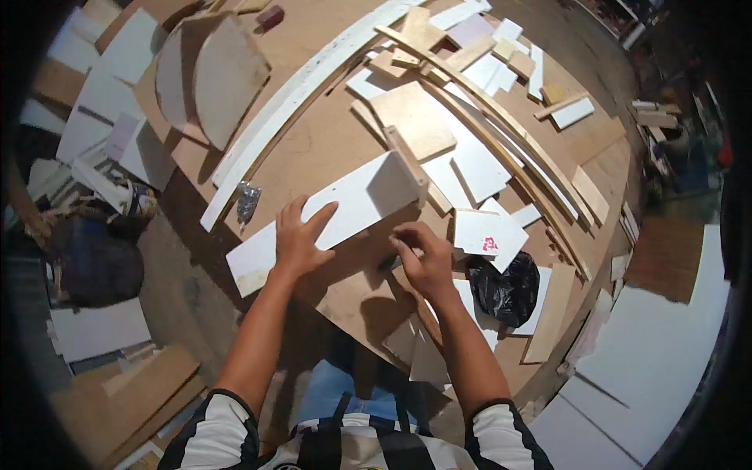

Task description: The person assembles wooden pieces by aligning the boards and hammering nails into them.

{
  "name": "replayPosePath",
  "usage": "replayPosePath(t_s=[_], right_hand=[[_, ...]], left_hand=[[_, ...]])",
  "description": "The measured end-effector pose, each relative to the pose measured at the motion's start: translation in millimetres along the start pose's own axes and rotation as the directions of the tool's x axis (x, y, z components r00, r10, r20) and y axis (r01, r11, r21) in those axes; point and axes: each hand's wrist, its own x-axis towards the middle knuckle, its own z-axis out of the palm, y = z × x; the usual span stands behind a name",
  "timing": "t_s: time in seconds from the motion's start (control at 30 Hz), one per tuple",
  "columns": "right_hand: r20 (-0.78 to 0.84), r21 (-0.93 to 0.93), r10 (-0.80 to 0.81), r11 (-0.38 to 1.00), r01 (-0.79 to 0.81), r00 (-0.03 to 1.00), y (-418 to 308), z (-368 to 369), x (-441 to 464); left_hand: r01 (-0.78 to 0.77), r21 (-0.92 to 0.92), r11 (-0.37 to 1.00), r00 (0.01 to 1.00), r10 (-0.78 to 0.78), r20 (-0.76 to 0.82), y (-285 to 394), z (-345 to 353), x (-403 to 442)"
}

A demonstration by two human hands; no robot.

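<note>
A long white board lies slanting across the near part of the worktable, with a narrow wooden strip standing across its far right end. My left hand rests on the board, fingers spread and thumb pointing right; nothing is gripped in it. To the right, below the board's near edge, my right hand is closed with fingertips pinched together. Whatever may be between those fingertips is too small to make out. A small dark object shows just left of that hand, partly in shadow.
The worktable bears white panels, long wooden strips, a black plastic bag and a small clear bag. Rounded boards stand at the far left. Large white sheets lie at the right; offcuts cover the floor.
</note>
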Motion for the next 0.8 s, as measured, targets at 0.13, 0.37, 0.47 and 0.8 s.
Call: replayPosePath(t_s=[0.13,0.37,0.47,0.8], right_hand=[[0.083,0.032,-0.044,0.999,0.042,0.996,11.7,19.1,42.5],[0.012,-0.107,-0.01,0.994,0.011,1.0,25.0,4.4,33.5],[-0.018,-0.048,0.006,0.999,-0.007,1.0,28.8,6.0,29.5],[0.365,-0.399,-0.243,0.832,0.386,0.899,4.3,42.6,67.3]], left_hand=[[-0.036,-0.083,0.996,0.999,0.036,-0.006,2.7,2.9,17.0],[-0.058,-0.136,0.989,0.998,0.061,0.015,-11.3,5.2,13.6],[-0.08,-0.131,0.988,0.997,0.079,-0.008,-12.2,6.2,13.1],[-0.089,-0.097,0.991,0.996,0.087,-0.032,-12.9,7.7,12.0]])
